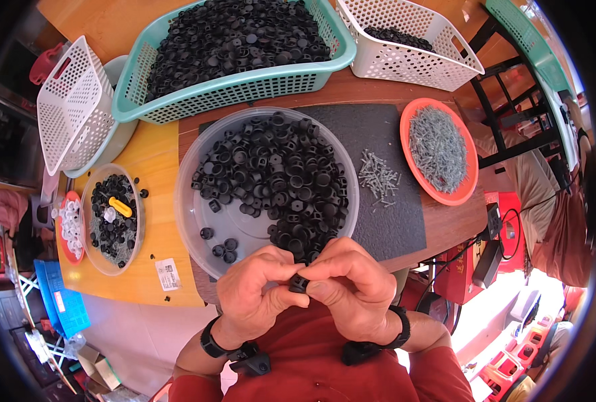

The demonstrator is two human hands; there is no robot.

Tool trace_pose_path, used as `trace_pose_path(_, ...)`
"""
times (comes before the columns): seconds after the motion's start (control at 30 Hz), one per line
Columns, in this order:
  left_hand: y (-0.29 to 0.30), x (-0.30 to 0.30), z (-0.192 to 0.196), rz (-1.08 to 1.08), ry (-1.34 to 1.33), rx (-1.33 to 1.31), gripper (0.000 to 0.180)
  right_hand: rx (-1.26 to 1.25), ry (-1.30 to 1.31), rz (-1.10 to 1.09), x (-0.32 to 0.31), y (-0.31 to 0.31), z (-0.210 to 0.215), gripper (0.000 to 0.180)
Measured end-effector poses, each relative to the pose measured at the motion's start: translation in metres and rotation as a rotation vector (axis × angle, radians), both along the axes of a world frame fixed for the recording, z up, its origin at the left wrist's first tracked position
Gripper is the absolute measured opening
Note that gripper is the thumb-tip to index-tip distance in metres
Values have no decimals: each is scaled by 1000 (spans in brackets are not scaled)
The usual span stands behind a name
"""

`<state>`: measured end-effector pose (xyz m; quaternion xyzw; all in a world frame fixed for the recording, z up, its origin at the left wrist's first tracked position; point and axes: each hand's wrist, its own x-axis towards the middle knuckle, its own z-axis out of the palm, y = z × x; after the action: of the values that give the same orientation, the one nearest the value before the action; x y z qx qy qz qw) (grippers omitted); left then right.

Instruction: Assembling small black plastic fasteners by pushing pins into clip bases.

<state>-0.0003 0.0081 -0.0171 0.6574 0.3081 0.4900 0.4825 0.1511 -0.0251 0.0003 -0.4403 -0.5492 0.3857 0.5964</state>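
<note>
Close to my chest, my left hand (259, 289) and my right hand (347, 285) pinch one small black plastic part (299, 283) between thumbs and fingertips. The part is round with openings in its side; the fingers hide much of it. Just beyond my hands stands a round clear tub (185, 201), heaped with similar black parts (278, 174). Several loose ones lie on its bare floor at the near left. To the tub's right a small pile of metal screws (378, 177) lies on a dark mat (405, 224). An orange bowl (473, 157) beside it is full of more screws (438, 147).
A teal basket (238, 90) of black parts stands at the back, between white baskets (77, 110) (405, 67). At left are a clear bowl (137, 228) with mixed parts and a yellow-handled tool (120, 207), and an orange dish (67, 251) of whitish pieces. Cables hang at the right table edge.
</note>
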Motion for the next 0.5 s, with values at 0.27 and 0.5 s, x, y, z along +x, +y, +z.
trace_pose_path(0.27,6,2,-1,-35,-38,48,38,-9,7,63,5,1,3,18)
trace_pose_path(0.5,9,3,1,-61,-46,76,34,-5,-51,78,12,2,9,20)
